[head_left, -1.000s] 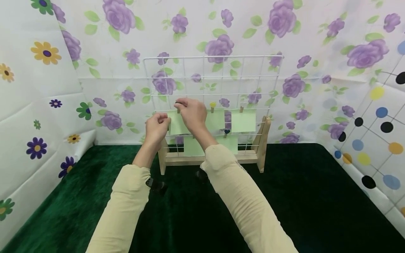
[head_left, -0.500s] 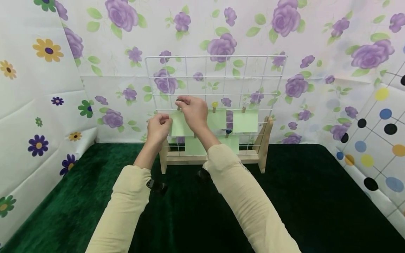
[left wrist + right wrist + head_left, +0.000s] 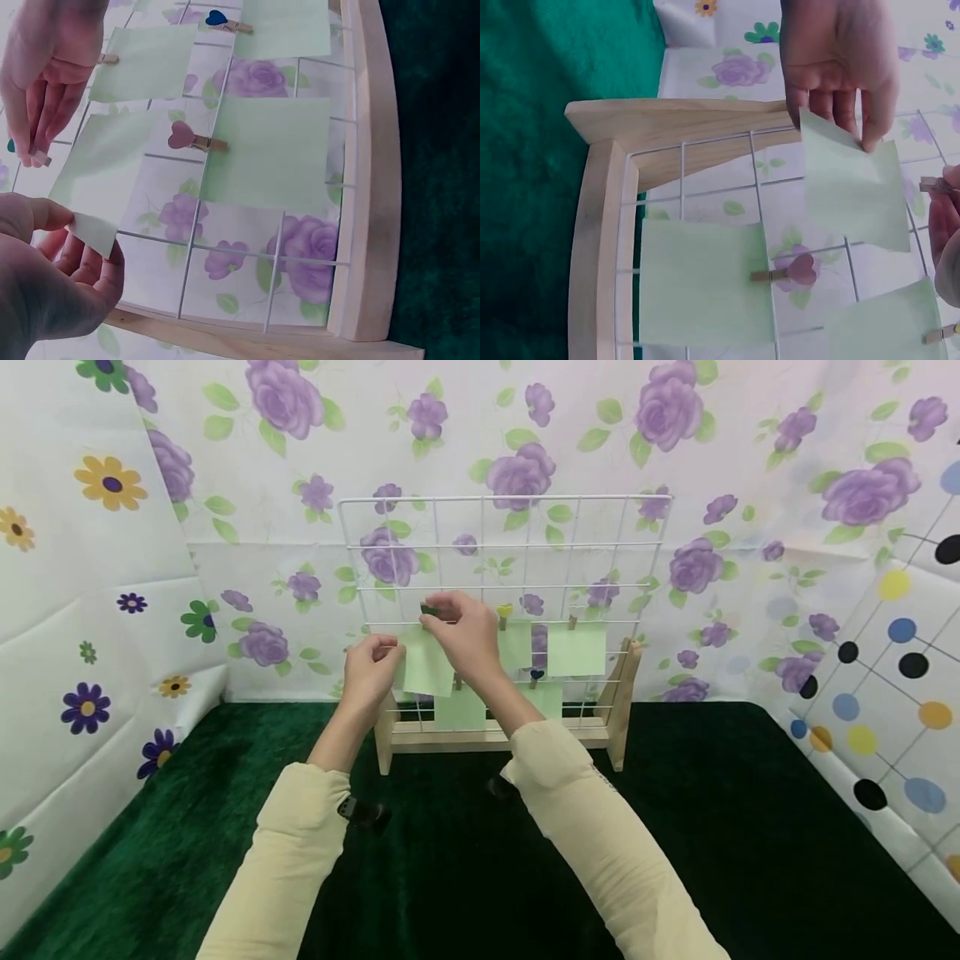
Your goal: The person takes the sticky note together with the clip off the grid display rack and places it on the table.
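Observation:
My left hand (image 3: 369, 672) pinches the left edge of a pale green paper note (image 3: 427, 663), which hangs slightly tilted before a white wire grid (image 3: 495, 497). In the left wrist view, the thumb and fingers fold over a corner of this note (image 3: 105, 172). With its fingertips my right hand (image 3: 468, 639) holds a small wooden clothespin (image 3: 934, 184) that has a dark green heart on its end. The clothespin stands a little apart from the note's upper edge. Below, a second green note (image 3: 270, 154) is clipped by a clothespin with a pink heart (image 3: 181, 136).
More green notes hang on the grid, one at the right (image 3: 577, 649) and one lower down (image 3: 546, 697) under a blue heart clothespin (image 3: 536, 677). Wooden feet (image 3: 626, 710) hold the grid upright on a dark green cloth (image 3: 705, 827). Flowered sheets (image 3: 262, 560) surround it.
The left note has dropped slightly and tilted in my left hand. My right hand has drawn a little to the right, with the clothespin now off the note.

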Tool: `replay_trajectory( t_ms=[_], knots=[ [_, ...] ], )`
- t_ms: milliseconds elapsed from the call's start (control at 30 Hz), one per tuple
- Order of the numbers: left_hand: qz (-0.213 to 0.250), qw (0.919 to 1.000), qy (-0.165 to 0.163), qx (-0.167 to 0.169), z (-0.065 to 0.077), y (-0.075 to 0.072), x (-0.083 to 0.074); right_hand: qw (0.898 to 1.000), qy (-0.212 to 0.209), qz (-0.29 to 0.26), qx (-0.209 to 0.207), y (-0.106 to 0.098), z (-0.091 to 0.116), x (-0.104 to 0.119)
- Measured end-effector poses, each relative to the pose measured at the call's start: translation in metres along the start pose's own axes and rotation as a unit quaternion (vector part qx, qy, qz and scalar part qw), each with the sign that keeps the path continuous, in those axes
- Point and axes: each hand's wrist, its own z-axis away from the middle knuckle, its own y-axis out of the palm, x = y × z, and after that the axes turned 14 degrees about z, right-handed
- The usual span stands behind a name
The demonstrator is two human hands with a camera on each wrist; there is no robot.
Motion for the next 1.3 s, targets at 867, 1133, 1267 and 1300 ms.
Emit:
replay_trajectory(
  t_ms=[867,1133,1267,1300],
  knots=[
    [-0.010,0.9948,-0.086,0.054,0.043,-0.018,0.034,0.990,0.035,-0.010,0.135,-0.054,0.065,-0.048],
    [-0.025,0.9948,-0.082,0.054,0.054,-0.032,0.050,0.983,0.052,0.015,0.175,-0.072,0.084,-0.078],
    [-0.031,0.9938,-0.090,0.059,0.058,-0.040,0.055,0.978,0.058,0.041,0.196,-0.083,0.096,-0.093],
    [-0.032,0.9933,-0.092,0.061,0.059,-0.042,0.056,0.977,0.061,0.048,0.200,-0.085,0.099,-0.097]
  ],
)
